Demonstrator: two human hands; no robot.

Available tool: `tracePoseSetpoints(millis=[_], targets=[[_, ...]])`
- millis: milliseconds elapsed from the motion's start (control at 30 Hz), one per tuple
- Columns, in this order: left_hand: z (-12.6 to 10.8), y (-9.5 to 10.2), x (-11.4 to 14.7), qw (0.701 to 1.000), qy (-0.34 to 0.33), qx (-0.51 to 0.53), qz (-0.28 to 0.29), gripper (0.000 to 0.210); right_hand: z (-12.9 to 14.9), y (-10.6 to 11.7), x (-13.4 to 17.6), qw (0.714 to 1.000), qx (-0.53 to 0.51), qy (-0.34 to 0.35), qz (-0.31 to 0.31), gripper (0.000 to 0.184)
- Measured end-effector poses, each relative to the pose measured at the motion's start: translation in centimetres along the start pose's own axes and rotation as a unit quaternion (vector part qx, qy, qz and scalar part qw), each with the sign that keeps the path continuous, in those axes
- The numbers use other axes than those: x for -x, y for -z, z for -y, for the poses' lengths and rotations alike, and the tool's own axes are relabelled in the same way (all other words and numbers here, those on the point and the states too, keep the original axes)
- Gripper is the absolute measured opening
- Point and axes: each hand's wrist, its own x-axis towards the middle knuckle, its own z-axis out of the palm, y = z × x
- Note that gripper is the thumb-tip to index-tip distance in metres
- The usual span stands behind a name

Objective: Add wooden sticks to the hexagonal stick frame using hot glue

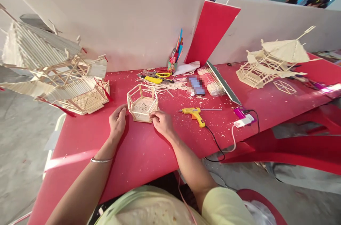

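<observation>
A small six-sided frame of thin wooden sticks (143, 106) stands upright on the red table, its floor made of sticks laid in rings. My right hand (163, 122) pinches its lower right corner. Close by the frame's left side is my left hand (117, 121), thumb and fingers drawn together; whether they touch the frame or hold a small piece cannot be made out. To the right, a yellow glue gun (194, 113) lies on its side with its nozzle pointing left.
Loose sticks (176, 86), a yellow utility knife (153, 79) and a pen cup (172, 65) lie or stand behind the frame. Large stick pavilions (45, 49) flank the workspace, another (269, 61) at right. A power strip (243, 121) trails cords over the table's front edge.
</observation>
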Motion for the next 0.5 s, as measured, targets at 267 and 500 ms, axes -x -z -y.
tracePoseSetpoints(millis=[267,500], targets=[[0.67,-0.03,-0.20,1.000,0.010,0.013,0.008,0.038,0.85,0.26,0.47,0.998,-0.015,0.053,0.041,0.035],[0.04,-0.01,-0.13,1.000,0.003,-0.006,0.015,0.037,0.09,0.40,0.06,0.995,0.002,-0.041,-0.090,0.021]])
